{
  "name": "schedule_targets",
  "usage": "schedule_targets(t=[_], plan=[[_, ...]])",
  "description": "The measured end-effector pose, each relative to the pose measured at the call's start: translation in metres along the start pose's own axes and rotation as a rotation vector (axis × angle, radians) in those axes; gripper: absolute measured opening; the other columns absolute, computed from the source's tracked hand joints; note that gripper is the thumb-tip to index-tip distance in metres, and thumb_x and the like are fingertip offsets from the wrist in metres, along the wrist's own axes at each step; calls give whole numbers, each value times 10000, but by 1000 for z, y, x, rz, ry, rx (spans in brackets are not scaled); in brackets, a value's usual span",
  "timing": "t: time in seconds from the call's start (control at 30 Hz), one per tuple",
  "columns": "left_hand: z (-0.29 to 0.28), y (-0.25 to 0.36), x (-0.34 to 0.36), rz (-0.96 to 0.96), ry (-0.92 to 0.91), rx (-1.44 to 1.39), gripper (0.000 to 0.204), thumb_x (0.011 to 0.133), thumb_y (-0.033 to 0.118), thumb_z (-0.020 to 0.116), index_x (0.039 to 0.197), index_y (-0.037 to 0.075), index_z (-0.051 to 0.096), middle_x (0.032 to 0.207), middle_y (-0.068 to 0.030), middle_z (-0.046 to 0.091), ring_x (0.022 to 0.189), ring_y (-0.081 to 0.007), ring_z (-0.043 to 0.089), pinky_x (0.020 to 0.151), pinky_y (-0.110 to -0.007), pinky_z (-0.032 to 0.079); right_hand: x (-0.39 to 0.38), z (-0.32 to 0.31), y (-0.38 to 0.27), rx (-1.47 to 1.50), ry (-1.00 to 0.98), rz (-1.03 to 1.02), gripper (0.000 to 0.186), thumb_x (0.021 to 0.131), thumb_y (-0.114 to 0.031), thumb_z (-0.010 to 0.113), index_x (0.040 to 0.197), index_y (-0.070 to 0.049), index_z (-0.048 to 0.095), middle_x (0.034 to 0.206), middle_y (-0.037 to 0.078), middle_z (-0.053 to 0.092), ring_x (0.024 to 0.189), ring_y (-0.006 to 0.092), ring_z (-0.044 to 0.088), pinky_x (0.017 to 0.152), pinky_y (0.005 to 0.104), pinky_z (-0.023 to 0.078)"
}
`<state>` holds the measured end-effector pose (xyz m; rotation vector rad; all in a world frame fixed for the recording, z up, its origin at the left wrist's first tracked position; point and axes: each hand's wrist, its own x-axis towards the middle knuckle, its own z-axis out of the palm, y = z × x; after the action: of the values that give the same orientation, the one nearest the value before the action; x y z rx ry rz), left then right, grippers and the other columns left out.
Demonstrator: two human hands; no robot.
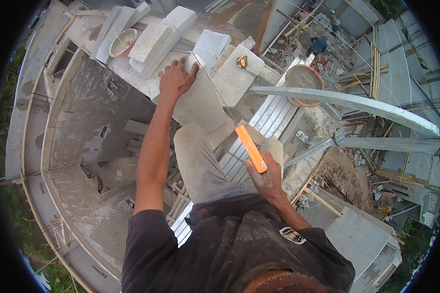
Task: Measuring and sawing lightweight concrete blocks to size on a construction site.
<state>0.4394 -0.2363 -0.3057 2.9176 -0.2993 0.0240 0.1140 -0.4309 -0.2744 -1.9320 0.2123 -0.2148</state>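
Observation:
My left hand (178, 78) lies with fingers spread on the far end of a grey slab (200, 105), beside stacked pale blocks. My right hand (268, 176) is closed around the near end of an orange bar-shaped tool (249, 146), held above my lap. Its kind is not clear; a thin dark line runs from near its far tip along the slab toward my left hand. Right of the slab, an orange and black tape measure (242, 62) rests on a pale board (234, 78). A pale bluish block (211, 46) lies beyond the slab.
A bowl (123, 43) stands beside pale blocks (164, 39) at the far left. On the right, a round mortar basin (304, 83) sits near metal beams (347, 97) crossing the view. Below, rubble surrounds a person (318, 45). A curved walled drop (98, 117) lies left.

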Motion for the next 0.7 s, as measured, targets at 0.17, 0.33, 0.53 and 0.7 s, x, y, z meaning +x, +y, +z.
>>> schedule_targets(t=[0.17,0.33,0.53,0.7], plan=[[-3,3,0,-14,-11,9,706,969,654,417,1423,126,536,1378,-159,577,1261,-384,555,1058,-625,357,0,-1,3,-21,-41,24,243,931,-187,736,1012,-7,594,703,46,574,606,125,527,581,305,457],[-6,7,-2,-24,-18,16,703,969,648,418,1430,129,528,1387,-159,574,1277,-385,546,1073,-647,329,1,-5,6,-6,-48,50,276,925,-223,743,1022,-14,592,703,70,581,611,168,559,583,325,465],[-3,17,0,-83,-37,57,699,977,627,417,1406,88,536,1355,-209,584,1272,-409,548,1070,-669,316,5,-11,8,1,-77,72,325,903,-272,761,1047,-29,603,721,127,607,630,260,628,597,380,496],[4,12,2,-11,42,26,662,989,597,425,1358,66,570,1301,-224,609,1224,-415,579,1028,-624,389,-3,-19,17,28,-69,18,449,927,-327,746,1171,15,587,818,82,635,711,163,609,669,325,509]])
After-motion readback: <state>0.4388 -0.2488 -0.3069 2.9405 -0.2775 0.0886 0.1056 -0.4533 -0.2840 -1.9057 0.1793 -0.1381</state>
